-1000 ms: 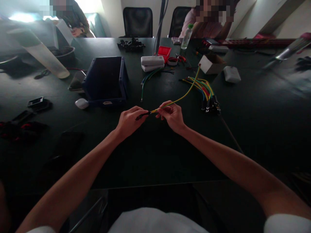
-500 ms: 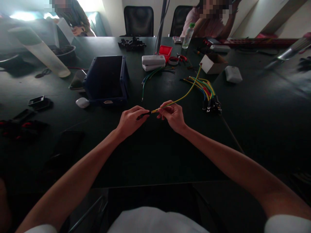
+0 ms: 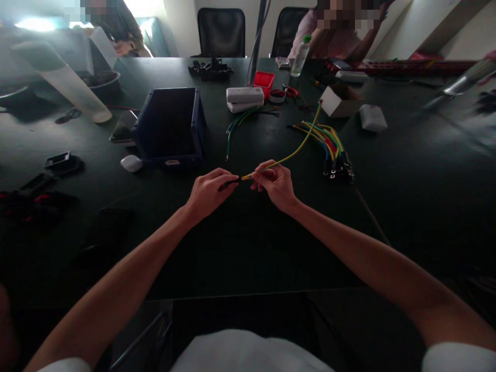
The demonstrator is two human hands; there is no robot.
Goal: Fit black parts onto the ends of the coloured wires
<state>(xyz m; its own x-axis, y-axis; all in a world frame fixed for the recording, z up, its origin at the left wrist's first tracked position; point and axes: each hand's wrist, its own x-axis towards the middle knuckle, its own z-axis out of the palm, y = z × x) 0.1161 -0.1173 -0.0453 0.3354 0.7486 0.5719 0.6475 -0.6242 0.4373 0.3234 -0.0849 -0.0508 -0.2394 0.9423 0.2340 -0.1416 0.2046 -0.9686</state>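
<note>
One wire [image 3: 295, 154] is being pinched by right hand [image 3: 276, 186], black sleeve [image 3: 238, 179] by left hand [image 3: 211, 190]; bundle [image 3: 332, 143] at 2 o'clock is looking done, wires [image 3: 228, 146] at 12 unsleeved.

hands [image 3: 211, 188]: near each other | grip: seemingly pinched, both | arms [image 3: 135, 274]: forward, angled inward

black piece [image 3: 239, 179] partly hidden by left hand [image 3: 213, 189], right sleeve [image 3: 457, 357] cut off below

At the left end of the yellow-green cable [image 3: 296, 154], the black piece [image 3: 239, 179] now covers the pale glint visible there a second ago.
</note>
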